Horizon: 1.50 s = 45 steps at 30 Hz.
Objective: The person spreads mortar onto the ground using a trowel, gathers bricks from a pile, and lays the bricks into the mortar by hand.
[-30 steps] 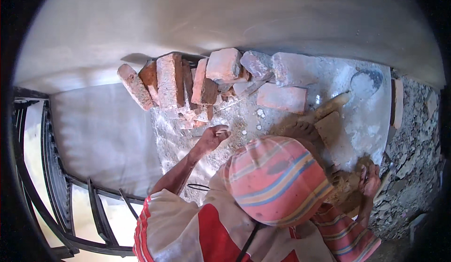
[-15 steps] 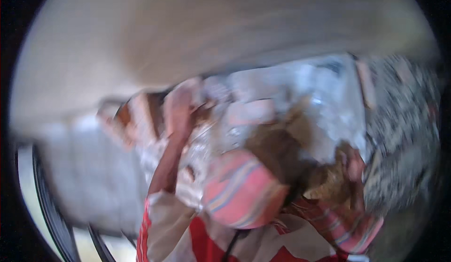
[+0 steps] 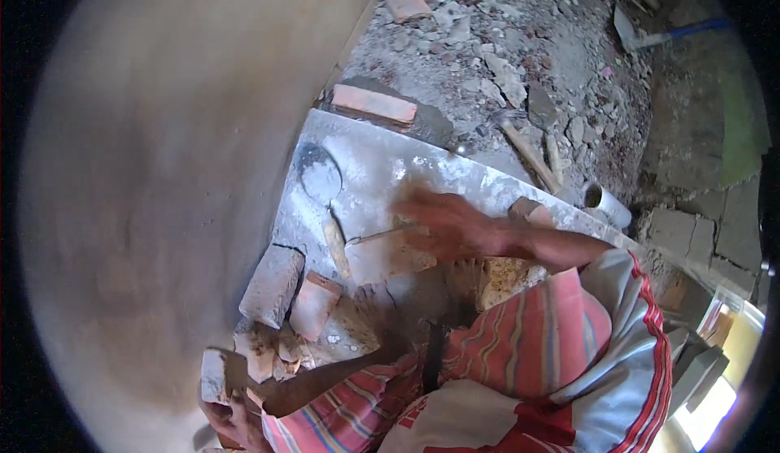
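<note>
At the lower left, my left hand [image 3: 231,422] grips a brick [image 3: 219,376] with a pale, mortar-dusted face, close to the wall. My right hand [image 3: 435,216], smeared by motion, reaches in from the right over the grey slab [image 3: 479,178]; its fingers do not show clearly. Beside it lies a thin rod-like tool [image 3: 380,235], and I cannot tell whether the hand touches it. Further left on the slab is a trowel [image 3: 335,248] with a wooden handle and a round, grey-coated blade. Two bricks, one grey-crusted [image 3: 273,286] and one reddish [image 3: 315,305], lie nearer me.
A plain wall [image 3: 162,169] rises along the left. Beyond the slab, a brick [image 3: 374,103] sits in wet mortar, with rubble [image 3: 487,39], a wooden-handled hammer [image 3: 530,156] and a white pipe piece [image 3: 608,205]. My bare feet [image 3: 463,278] rest close to the slab's middle.
The view has swung round, bringing the rubble to the top and the wall to the left. My left hand, earlier at the bricks by the wall, now holds one; my right hand is over the slab.
</note>
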Tool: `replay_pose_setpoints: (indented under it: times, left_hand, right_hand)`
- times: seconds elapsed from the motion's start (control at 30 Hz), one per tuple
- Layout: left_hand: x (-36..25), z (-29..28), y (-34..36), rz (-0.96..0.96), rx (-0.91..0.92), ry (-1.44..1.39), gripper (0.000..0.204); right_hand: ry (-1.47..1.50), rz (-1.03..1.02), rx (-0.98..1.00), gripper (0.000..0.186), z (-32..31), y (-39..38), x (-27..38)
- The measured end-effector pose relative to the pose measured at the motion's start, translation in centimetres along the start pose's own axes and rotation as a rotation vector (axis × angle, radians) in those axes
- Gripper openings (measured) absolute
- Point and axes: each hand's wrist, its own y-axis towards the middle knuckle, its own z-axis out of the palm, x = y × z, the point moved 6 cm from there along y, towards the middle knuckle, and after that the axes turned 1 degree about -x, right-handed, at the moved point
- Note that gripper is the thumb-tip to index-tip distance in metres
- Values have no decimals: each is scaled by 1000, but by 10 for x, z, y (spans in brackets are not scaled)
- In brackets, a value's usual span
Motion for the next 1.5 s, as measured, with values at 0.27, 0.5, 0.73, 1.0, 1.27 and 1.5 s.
replay_pose_setpoints:
  times: [0.27, 0.5, 0.73, 1.0, 1.27, 1.5]
  left_hand:
    - [-104, 243, 43, 139, 920, 87, 57]
    - [-119, 359, 45, -98, 1306, -24, 60]
    - [-107, 385, 35, -271, 1362, -307, 72]
    - [-78, 382, 34, -296, 1328, -170, 90]
    - [-79, 382, 19, -305, 1409, -90, 90]
    - [-87, 394, 39, -288, 1396, -250, 86]
  right_hand:
    - [291, -390, -155, 55, -25, 61, 84]
    - [359, -14, 60, 48, -69, 48, 27]
    - [539, 227, 215, 48, -72, 45, 2]
    - [440, 197, 227, 67, -42, 44, -5]
    - [317, 99, 211, 66, -23, 33, -10]
    - [301, 198, 264, 58, -46, 29, -15]
